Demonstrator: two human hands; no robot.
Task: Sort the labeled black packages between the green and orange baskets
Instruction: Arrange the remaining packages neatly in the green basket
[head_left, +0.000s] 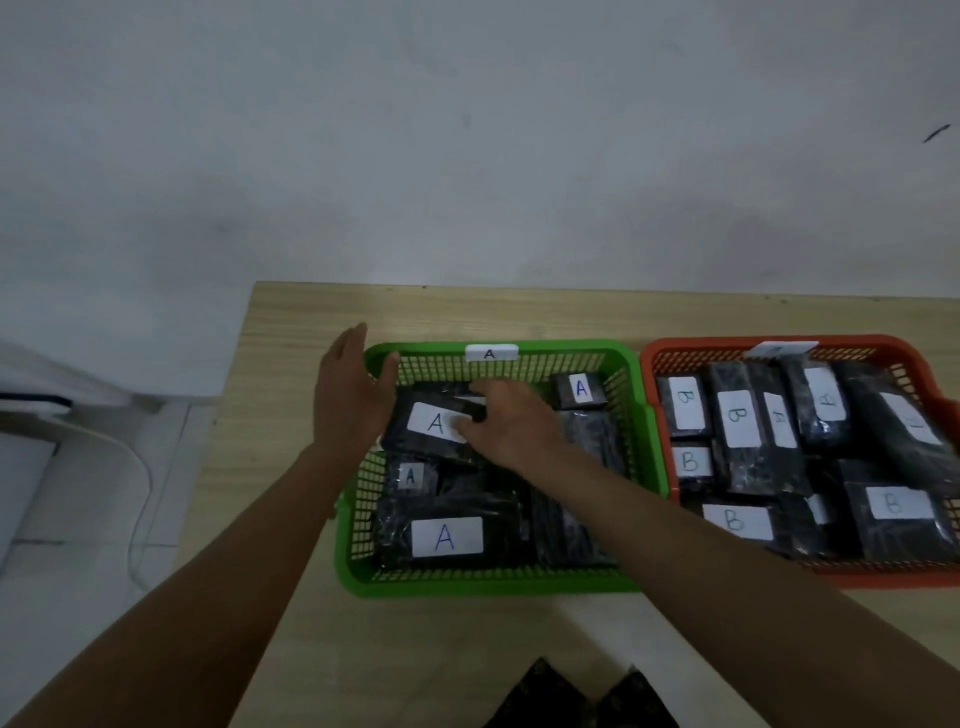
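Fingers of right hand (506, 415) pressed on black A-labelled package (434, 423), left hand (353, 389) spread open at green mesh basket (488, 584) rim, orange mesh basket (662, 358) touching beside, four A labels visible.

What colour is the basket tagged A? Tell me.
Green basket, clearest in the head view.

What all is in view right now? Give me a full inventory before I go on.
Green basket: one, tagged A, centre of table.
Orange basket: one, right of the green basket; its tag is blurred.
A packages: four labels readable, black, in the green basket; others show no label.
B packages: about nine, black, in the orange basket.
Table: one, light wood.
Cable: one, white, on the floor at left.
Hands: left open at the green basket's left rim; right on a top A package.
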